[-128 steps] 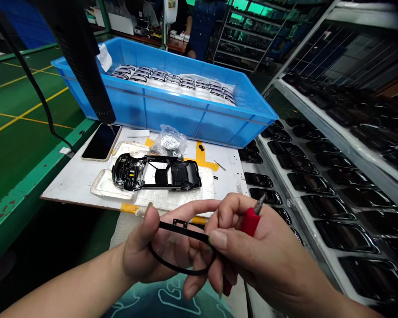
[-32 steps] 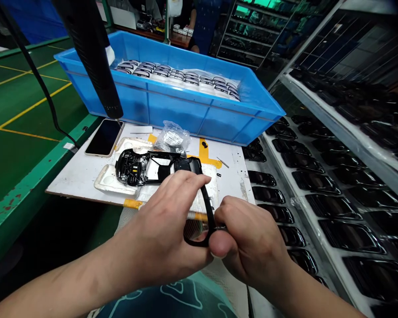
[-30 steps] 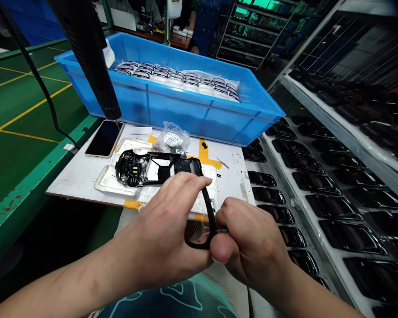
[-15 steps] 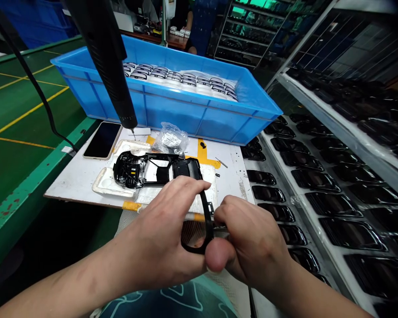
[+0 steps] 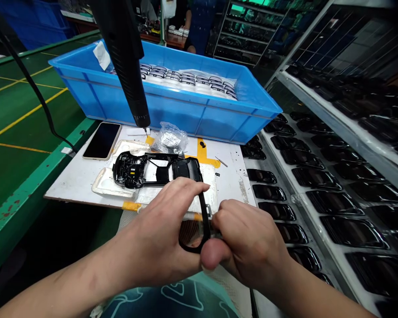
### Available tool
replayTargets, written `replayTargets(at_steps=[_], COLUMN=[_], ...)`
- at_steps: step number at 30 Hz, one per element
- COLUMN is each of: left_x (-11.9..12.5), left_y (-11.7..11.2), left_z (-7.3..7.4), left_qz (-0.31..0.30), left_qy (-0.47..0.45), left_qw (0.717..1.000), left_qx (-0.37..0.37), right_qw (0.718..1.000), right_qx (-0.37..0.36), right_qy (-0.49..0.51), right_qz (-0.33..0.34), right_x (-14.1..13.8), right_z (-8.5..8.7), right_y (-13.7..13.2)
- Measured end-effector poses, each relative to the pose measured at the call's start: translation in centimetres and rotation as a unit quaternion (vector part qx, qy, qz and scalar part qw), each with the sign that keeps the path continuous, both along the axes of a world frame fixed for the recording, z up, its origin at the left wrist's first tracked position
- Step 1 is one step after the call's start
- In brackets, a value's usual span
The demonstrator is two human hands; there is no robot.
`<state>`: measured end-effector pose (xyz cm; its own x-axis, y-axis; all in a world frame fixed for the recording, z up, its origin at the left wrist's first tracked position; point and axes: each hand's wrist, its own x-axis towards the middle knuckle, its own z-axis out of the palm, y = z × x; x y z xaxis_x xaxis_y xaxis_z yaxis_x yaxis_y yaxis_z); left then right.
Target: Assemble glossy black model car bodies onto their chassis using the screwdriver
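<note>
My left hand (image 5: pixel 159 238) is closed round a thin black window-frame part (image 5: pixel 204 216), which stands on edge between both hands. My right hand (image 5: pixel 248 243) is curled tight against the part's right side, thumb pressed near its lower curve; whatever lies inside this fist is hidden. A little beyond the hands a black toy car body (image 5: pixel 155 170) lies upside down on a white foam cradle (image 5: pixel 109 187) on the white work board (image 5: pixel 73 176).
A black hanging screwdriver (image 5: pixel 126 62) dangles over the board's back edge. A phone (image 5: pixel 102 140) and a clear bag of small parts (image 5: pixel 170 139) lie there too. Behind stands a blue bin (image 5: pixel 185 110) of parts. Racks of black car bodies (image 5: pixel 318 176) fill the right.
Since 4.3 s ago the frame part has turned from lying flat to standing on edge, and the red tool has vanished into my right fist. The hanging screwdriver has swung to the right.
</note>
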<state>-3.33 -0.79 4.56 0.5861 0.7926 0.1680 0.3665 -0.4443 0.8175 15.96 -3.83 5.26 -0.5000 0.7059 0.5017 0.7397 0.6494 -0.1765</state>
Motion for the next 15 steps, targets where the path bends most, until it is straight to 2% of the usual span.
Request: replayTargets(at_steps=[4, 9, 12, 15], left_x=[0.07, 0.29, 0.38, 0.39], left_y=[-0.06, -0.24, -0.35, -0.41], left_z=[0.17, -0.11, -0.31, -0.32], left_qz=[-0.005, 0.007, 0.013, 0.013], left_qy=[-0.018, -0.039, -0.048, -0.059], left_qw=[0.999, 0.998, 0.996, 0.995], left_qx=[-0.038, -0.057, -0.073, -0.079], right_qw=[1.0, 0.999, 0.999, 0.999], right_qx=[0.017, 0.026, 0.033, 0.039], right_qy=[0.008, -0.028, -0.022, -0.01], right_qz=[-0.003, -0.018, -0.007, -0.023], right_x=[0.09, -0.02, -0.14, -0.19], right_z=[-0.06, -0.12, -0.14, -0.04], right_y=[0.02, 0.05, -0.01, 0.0])
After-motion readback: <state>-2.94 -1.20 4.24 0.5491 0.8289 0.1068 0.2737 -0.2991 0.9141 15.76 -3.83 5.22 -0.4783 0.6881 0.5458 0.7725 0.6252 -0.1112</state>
